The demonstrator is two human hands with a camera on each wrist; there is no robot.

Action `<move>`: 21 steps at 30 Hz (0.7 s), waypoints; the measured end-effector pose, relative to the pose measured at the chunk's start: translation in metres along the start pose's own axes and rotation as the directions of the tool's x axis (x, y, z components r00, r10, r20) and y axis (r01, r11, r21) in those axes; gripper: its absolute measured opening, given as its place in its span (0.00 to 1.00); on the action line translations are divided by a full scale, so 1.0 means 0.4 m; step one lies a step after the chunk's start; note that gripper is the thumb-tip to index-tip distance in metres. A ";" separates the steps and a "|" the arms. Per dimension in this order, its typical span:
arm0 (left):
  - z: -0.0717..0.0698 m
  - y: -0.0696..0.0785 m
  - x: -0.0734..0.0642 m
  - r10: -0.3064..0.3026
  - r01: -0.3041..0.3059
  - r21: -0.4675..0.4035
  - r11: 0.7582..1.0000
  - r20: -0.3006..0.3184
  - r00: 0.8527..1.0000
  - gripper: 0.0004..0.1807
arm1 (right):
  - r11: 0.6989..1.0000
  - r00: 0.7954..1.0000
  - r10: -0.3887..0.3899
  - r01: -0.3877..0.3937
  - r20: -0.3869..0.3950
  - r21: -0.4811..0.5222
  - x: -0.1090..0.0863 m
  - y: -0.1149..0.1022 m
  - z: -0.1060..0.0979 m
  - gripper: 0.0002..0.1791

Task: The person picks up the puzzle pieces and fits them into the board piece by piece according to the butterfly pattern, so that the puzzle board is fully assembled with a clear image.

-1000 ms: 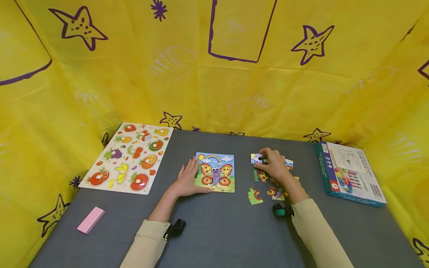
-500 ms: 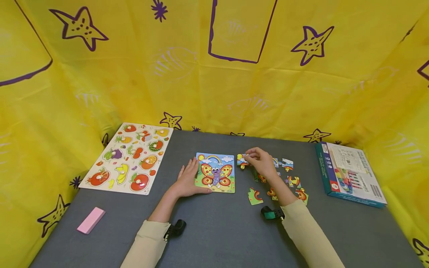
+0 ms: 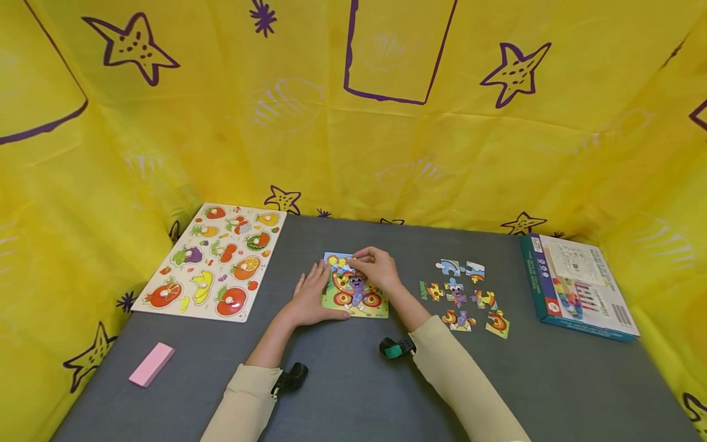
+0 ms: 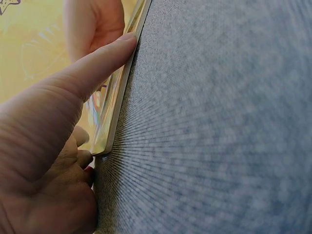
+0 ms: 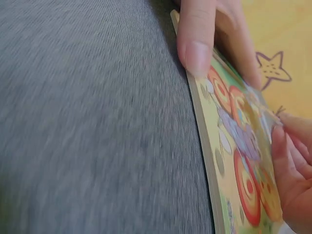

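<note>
A square butterfly puzzle board (image 3: 358,310) lies flat on the grey table. My left hand (image 3: 310,299) rests along its left side, thumb stretched along the near edge, as the left wrist view (image 4: 73,83) of the thumb also shows. Over the board's upper part, my right hand (image 3: 377,268) pinches a small jigsaw piece (image 3: 343,263) with a yellow sun on it. In the right wrist view, thumb and fingertips (image 5: 279,139) meet at the piece's edge, seen side-on. Whether the piece touches the board cannot be made out.
Several loose jigsaw pieces (image 3: 457,293) lie right of the board. A fruit peg board (image 3: 221,261) lies at the back left, a pink block (image 3: 151,364) nearer the front left. A flat boxed set (image 3: 585,282) lies at the right. Yellow cloth (image 3: 353,153) encloses the table.
My right hand has carried the sun piece leftward from among the loose pieces to above the board. My left hand has stayed put. My right sleeve now covers where a green corner piece lay.
</note>
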State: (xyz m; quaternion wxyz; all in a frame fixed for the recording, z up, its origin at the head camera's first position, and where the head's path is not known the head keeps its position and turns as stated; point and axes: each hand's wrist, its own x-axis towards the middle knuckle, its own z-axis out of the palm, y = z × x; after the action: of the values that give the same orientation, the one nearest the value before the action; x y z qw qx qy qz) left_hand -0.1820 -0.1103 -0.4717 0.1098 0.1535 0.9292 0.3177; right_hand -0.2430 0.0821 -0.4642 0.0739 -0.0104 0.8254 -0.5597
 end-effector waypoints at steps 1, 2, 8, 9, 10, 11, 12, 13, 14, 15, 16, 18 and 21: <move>0.000 0.000 -0.001 0.005 -0.005 -0.005 1.000 -0.002 1.000 0.66 | 1.000 1.000 -0.006 0.005 -0.007 -0.009 0.003 -0.002 0.009 0.12; 0.000 0.001 -0.001 0.008 -0.008 -0.007 1.000 -0.001 1.000 0.66 | 1.000 1.000 -0.010 0.010 -0.013 -0.019 0.006 -0.004 0.017 0.11; -0.002 0.001 -0.003 0.015 -0.015 -0.001 1.000 0.000 1.000 0.63 | 0.997 0.998 -0.050 0.048 -0.027 -0.059 0.020 -0.011 0.046 0.10; -0.002 0.001 -0.003 0.015 -0.015 0.001 1.000 0.002 1.000 0.63 | 0.995 0.997 -0.066 0.064 -0.027 -0.073 0.021 -0.011 0.048 0.10; -0.001 0.001 -0.003 0.015 -0.015 0.004 1.000 0.004 1.000 0.63 | 0.993 0.996 -0.083 0.081 -0.025 -0.086 0.022 -0.011 0.050 0.09; -0.001 0.002 -0.003 0.015 -0.015 0.004 1.000 0.004 1.000 0.62 | 0.989 0.995 -0.100 0.097 -0.022 -0.108 0.022 -0.011 0.052 0.09; 0.001 0.001 -0.003 0.016 -0.016 0.006 1.000 0.004 1.000 0.62 | 0.983 0.992 -0.121 0.118 -0.017 -0.139 0.023 -0.009 0.052 0.09; 0.002 0.000 -0.002 0.018 -0.018 0.006 1.000 0.001 1.000 0.62 | 0.974 0.989 -0.146 0.143 -0.007 -0.178 0.022 -0.007 0.052 0.09; 0.004 0.000 -0.002 0.020 -0.020 0.007 1.000 -0.001 1.000 0.62 | 0.963 0.986 -0.165 0.163 0.007 -0.217 0.022 -0.004 0.049 0.10; 0.005 -0.001 -0.001 0.021 -0.021 0.005 1.000 -0.002 1.000 0.62 | 0.950 0.982 -0.186 0.187 0.030 -0.251 0.021 -0.001 0.046 0.10; 0.006 -0.002 0.000 0.023 -0.023 0.006 1.000 -0.005 1.000 0.62 | 0.936 0.978 -0.203 0.211 0.056 -0.283 0.021 0.003 0.042 0.11; 0.007 -0.004 0.000 0.023 -0.023 0.008 1.000 -0.009 1.000 0.62 | 0.904 0.964 -0.239 0.266 0.119 -0.335 0.019 0.009 0.032 0.14; 0.006 -0.004 0.001 0.021 -0.021 0.008 1.000 -0.013 1.000 0.62 | 0.882 0.947 -0.260 0.312 0.188 -0.354 0.018 0.013 0.021 0.17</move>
State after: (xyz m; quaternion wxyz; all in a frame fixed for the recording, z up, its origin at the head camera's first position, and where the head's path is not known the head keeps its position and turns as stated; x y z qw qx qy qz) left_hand -0.1819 -0.1101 -0.4745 0.0997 0.1616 0.9294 0.3164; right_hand -0.2488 0.0758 -0.4729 0.0426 -0.1842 0.9002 -0.3923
